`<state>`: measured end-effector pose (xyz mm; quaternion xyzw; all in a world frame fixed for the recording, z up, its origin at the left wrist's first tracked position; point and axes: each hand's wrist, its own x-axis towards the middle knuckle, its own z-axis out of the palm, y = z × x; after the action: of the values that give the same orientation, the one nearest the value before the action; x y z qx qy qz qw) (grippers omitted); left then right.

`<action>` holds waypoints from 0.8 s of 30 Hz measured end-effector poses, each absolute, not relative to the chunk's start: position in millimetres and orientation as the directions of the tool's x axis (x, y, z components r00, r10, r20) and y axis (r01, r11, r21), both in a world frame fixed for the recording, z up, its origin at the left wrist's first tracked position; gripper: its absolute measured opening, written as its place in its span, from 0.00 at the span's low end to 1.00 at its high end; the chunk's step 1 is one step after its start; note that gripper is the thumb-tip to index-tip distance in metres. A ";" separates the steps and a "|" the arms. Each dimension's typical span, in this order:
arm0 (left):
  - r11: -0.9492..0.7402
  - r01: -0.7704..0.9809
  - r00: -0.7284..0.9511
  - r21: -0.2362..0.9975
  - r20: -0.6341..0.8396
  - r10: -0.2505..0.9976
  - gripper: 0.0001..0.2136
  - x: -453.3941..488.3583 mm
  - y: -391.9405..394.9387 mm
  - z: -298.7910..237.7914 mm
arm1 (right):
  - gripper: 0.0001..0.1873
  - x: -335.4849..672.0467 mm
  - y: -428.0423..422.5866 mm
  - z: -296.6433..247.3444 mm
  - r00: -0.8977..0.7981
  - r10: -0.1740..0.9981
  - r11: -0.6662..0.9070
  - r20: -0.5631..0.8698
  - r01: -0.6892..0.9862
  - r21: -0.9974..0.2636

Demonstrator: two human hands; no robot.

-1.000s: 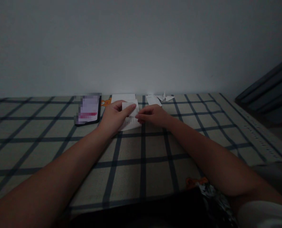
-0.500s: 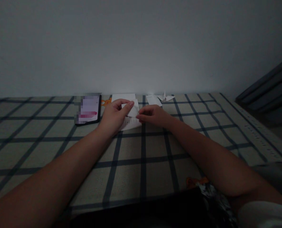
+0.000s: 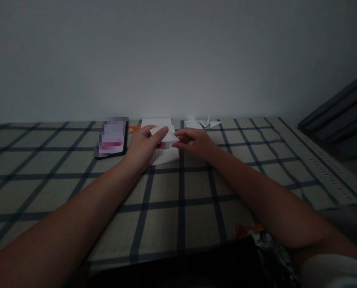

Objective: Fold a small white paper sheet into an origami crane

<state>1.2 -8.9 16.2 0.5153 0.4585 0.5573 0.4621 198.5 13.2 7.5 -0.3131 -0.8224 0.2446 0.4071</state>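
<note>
My left hand (image 3: 144, 145) pinches a small folded piece of white paper (image 3: 166, 134) between its thumb and fingers. At the right edge of that paper is my right hand (image 3: 195, 141). Its thumb and forefinger are apart, with the fingertips close to the paper's corner; whether they touch it I cannot tell. Below the folded piece, a sheet with faint printed lines (image 3: 165, 156) lies on the checked cloth, partly covered by my left hand.
A phone (image 3: 112, 136) with a lit screen lies to the left. Near the wall are a white sheet (image 3: 156, 121), an orange cartoon figure (image 3: 134, 129), another white paper piece (image 3: 193, 123) and a folded paper crane (image 3: 208, 122). The checked cloth (image 3: 166, 220) covers the surface.
The folded paper has tilted in my left hand, its lower part lifting so more of the printed sheet shows. My right hand has risen slightly, its thumb and forefinger spreading apart.
</note>
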 end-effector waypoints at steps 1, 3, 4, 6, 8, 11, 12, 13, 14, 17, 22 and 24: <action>-0.137 -0.063 -0.046 0.989 0.135 0.990 0.17 0.9 -7.7 15.1 | 0.21 199.2 13.6 7.7 -0.479 0.697 0.706 0.533 0.331 -0.625; -0.103 -0.090 -0.055 0.991 0.099 0.994 0.17 0.8 -6.3 14.0 | 0.19 200.7 14.2 8.5 -0.503 0.669 0.740 0.548 0.374 -0.560; -0.089 -0.101 -0.058 0.991 0.083 0.995 0.18 1.2 -6.2 14.1 | 0.19 201.4 14.4 9.0 -0.512 0.660 0.749 0.550 0.395 -0.533; -0.065 -0.123 -0.060 0.990 0.058 0.997 0.18 2.6 -7.3 15.5 | 0.19 202.4 14.6 9.8 -0.521 0.658 0.753 0.543 0.430 -0.498; -0.037 -0.138 -0.033 0.990 0.033 0.999 0.18 4.4 -9.4 17.5 | 0.19 203.0 15.0 10.1 -0.518 0.662 0.749 0.541 0.457 -0.480; -0.011 -0.150 0.019 0.989 0.014 1.000 0.18 5.9 -12.1 19.1 | 0.18 203.4 15.7 9.3 -0.505 0.668 0.744 0.547 0.470 -0.475; -0.013 -0.149 0.027 0.989 0.017 0.999 0.18 5.9 -12.4 19.1 | 0.18 203.4 15.8 8.8 -0.503 0.670 0.742 0.546 0.466 -0.482; -0.022 -0.146 0.028 0.989 0.027 0.999 0.18 5.6 -12.6 18.9 | 0.18 203.2 15.7 8.2 -0.498 0.674 0.738 0.545 0.457 -0.496; -0.035 -0.138 0.025 0.990 0.039 0.999 0.18 5.3 -12.6 18.7 | 0.19 202.9 15.4 7.7 -0.493 0.682 0.731 0.540 0.446 -0.517; -0.056 -0.079 0.012 0.995 0.057 0.998 0.17 4.3 -13.1 19.5 | 0.22 201.3 13.5 7.7 -0.479 0.721 0.688 0.500 0.413 -0.597; -0.066 -0.046 0.013 0.997 0.066 0.998 0.18 6.1 -17.4 25.7 | 0.24 199.8 10.9 12.0 -0.526 0.715 0.684 0.462 0.387 -0.618; -0.049 -0.084 0.020 0.995 0.051 0.998 0.18 7.1 -18.4 26.9 | 0.23 200.5 11.0 13.3 -0.533 0.693 0.712 0.486 0.400 -0.577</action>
<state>7.1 -18.4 26.9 0.4967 0.4604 0.5271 0.5133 200.5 11.0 13.3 -0.3207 -0.8516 0.2027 0.3617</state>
